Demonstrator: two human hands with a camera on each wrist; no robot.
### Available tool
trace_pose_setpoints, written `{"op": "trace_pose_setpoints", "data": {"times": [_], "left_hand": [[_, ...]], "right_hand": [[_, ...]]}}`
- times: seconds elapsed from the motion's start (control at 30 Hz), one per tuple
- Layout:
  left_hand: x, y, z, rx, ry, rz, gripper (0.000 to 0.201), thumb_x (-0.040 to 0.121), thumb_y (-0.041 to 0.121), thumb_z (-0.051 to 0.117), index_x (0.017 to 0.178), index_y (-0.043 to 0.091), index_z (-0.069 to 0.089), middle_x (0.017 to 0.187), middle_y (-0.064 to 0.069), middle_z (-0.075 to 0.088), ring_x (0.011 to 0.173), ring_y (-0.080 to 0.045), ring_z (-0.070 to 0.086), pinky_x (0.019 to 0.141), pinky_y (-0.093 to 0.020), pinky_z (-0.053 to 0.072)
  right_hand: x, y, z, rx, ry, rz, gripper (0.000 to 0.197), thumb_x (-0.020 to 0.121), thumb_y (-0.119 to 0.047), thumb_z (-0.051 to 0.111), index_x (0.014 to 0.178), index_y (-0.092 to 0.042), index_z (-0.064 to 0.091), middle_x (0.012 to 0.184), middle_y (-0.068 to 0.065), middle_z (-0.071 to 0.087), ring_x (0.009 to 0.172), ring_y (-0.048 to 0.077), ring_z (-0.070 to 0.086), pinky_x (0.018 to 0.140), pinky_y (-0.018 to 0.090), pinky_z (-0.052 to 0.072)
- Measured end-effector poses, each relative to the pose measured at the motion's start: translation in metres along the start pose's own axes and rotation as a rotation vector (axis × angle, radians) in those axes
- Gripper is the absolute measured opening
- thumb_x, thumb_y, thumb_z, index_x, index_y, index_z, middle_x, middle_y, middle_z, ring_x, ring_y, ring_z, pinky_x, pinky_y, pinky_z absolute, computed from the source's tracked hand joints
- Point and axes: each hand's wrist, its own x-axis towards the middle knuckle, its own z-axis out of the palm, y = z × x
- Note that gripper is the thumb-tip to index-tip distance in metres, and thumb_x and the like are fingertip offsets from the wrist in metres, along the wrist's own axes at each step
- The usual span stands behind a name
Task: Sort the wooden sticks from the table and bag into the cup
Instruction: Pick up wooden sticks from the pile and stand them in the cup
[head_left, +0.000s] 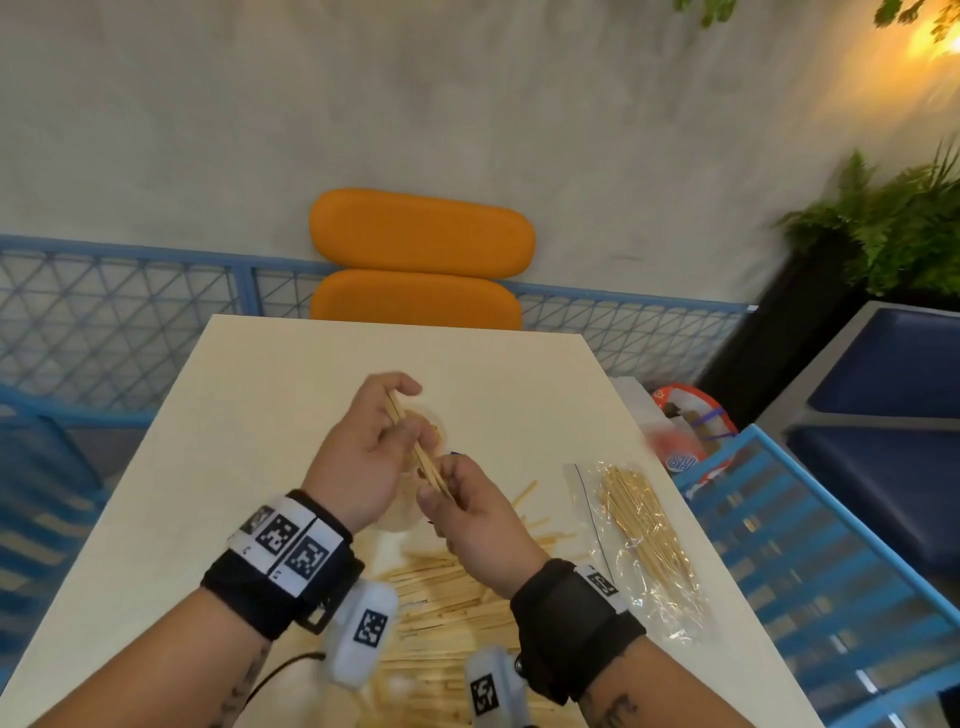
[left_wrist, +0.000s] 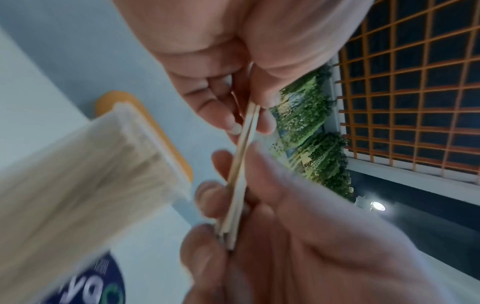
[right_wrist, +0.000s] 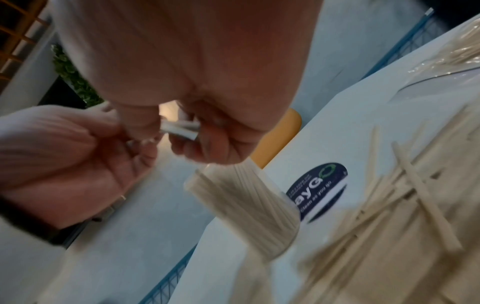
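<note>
A small bundle of wooden sticks is held between both hands above the table. My left hand pinches its far end and my right hand pinches its near end; the left wrist view shows the same sticks running from fingertip to fingertip. Under the hands stands a ribbed pale cup, mostly hidden in the head view. Loose sticks lie in a heap on the table near me. A clear plastic bag holding more sticks lies to the right.
The pale table has a round dark sticker beside the cup. An orange chair stands beyond the far edge. Blue mesh railing and a blue slatted bench flank the table; a red-white bag sits at the right.
</note>
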Motion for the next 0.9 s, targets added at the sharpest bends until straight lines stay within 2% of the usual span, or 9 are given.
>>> {"op": "trace_pose_setpoints", "data": {"times": [0.2, 0.4, 0.47, 0.53, 0.57, 0.63, 0.7, 0.8, 0.9], "left_hand": [[0.033, 0.021, -0.023, 0.161, 0.256, 0.114, 0.044, 0.101, 0.012, 0.043, 0.099, 0.056, 0.043, 0.082, 0.010, 0.071, 0.073, -0.014, 0.067, 0.079, -0.044, 0.057], [0.033, -0.005, -0.003, 0.385, 0.107, 0.097, 0.031, 0.103, 0.018, 0.041, 0.112, 0.047, 0.036, 0.086, 0.015, 0.069, 0.075, -0.003, 0.063, 0.064, -0.018, 0.044], [0.028, -0.024, 0.006, 0.427, 0.017, 0.032, 0.030, 0.103, 0.019, 0.039, 0.113, 0.048, 0.036, 0.088, 0.013, 0.069, 0.084, -0.009, 0.065, 0.070, -0.022, 0.046], [0.022, -0.041, 0.013, 0.519, -0.073, -0.031, 0.024, 0.103, 0.023, 0.038, 0.114, 0.044, 0.040, 0.091, 0.014, 0.068, 0.105, -0.018, 0.059, 0.089, -0.031, 0.046], [0.018, -0.049, 0.015, 0.577, -0.108, -0.031, 0.021, 0.103, 0.024, 0.036, 0.111, 0.043, 0.042, 0.090, 0.015, 0.067, 0.113, -0.019, 0.053, 0.102, -0.034, 0.039], [0.015, -0.059, 0.017, 0.675, -0.150, 0.050, 0.021, 0.103, 0.026, 0.031, 0.098, 0.042, 0.043, 0.082, 0.015, 0.066, 0.105, -0.009, 0.057, 0.119, -0.036, 0.016], [0.013, -0.065, 0.017, 0.668, -0.148, 0.142, 0.025, 0.100, 0.031, 0.026, 0.092, 0.044, 0.046, 0.080, 0.021, 0.062, 0.091, -0.001, 0.058, 0.120, -0.034, 0.008], [0.013, -0.075, 0.010, 0.510, -0.074, 0.259, 0.029, 0.095, 0.035, 0.035, 0.101, 0.039, 0.064, 0.105, 0.023, 0.060, 0.111, -0.010, 0.051, 0.113, -0.035, 0.026], [0.017, -0.082, -0.001, 0.548, 0.036, 0.243, 0.042, 0.094, 0.038, 0.037, 0.113, 0.025, 0.072, 0.133, 0.009, 0.056, 0.134, -0.021, 0.035, 0.117, -0.043, 0.025]], "right_hand": [[0.023, 0.008, -0.018, -0.026, 0.231, 0.084, 0.028, 0.101, -0.014, 0.051, 0.127, -0.025, 0.053, 0.123, -0.002, 0.057, 0.096, 0.012, 0.062, 0.070, 0.019, 0.052], [0.029, 0.023, -0.017, -0.101, 0.241, 0.116, 0.032, 0.101, -0.009, 0.046, 0.131, -0.020, 0.052, 0.132, -0.003, 0.049, 0.100, 0.007, 0.060, 0.071, 0.016, 0.052], [0.027, 0.025, -0.015, -0.132, 0.229, 0.117, 0.034, 0.102, -0.009, 0.045, 0.133, -0.019, 0.050, 0.132, -0.003, 0.047, 0.100, 0.002, 0.058, 0.069, 0.009, 0.048], [0.026, 0.027, -0.012, -0.199, 0.224, 0.110, 0.037, 0.102, -0.009, 0.044, 0.137, -0.019, 0.047, 0.134, -0.004, 0.045, 0.101, -0.004, 0.054, 0.074, 0.003, 0.044], [0.026, 0.027, -0.010, -0.230, 0.225, 0.101, 0.039, 0.101, -0.010, 0.044, 0.139, -0.020, 0.046, 0.136, -0.005, 0.044, 0.102, -0.005, 0.053, 0.078, 0.003, 0.043], [0.028, 0.027, -0.006, -0.287, 0.232, 0.066, 0.044, 0.099, -0.009, 0.044, 0.141, -0.023, 0.043, 0.138, -0.006, 0.041, 0.111, 0.000, 0.051, 0.094, 0.011, 0.043], [0.030, 0.026, -0.002, -0.356, 0.243, 0.010, 0.049, 0.096, -0.007, 0.045, 0.141, -0.024, 0.042, 0.140, -0.008, 0.039, 0.125, 0.007, 0.045, 0.103, 0.015, 0.039], [0.036, 0.021, 0.000, -0.475, 0.205, -0.040, 0.061, 0.090, -0.002, 0.045, 0.148, -0.022, 0.038, 0.152, -0.008, 0.032, 0.136, 0.012, 0.029, 0.101, 0.004, 0.022], [0.041, 0.016, 0.001, -0.705, 0.104, -0.102, 0.071, 0.089, -0.003, 0.046, 0.155, -0.021, 0.030, 0.161, -0.009, 0.022, 0.144, 0.017, 0.015, 0.114, 0.024, 0.025]]}}
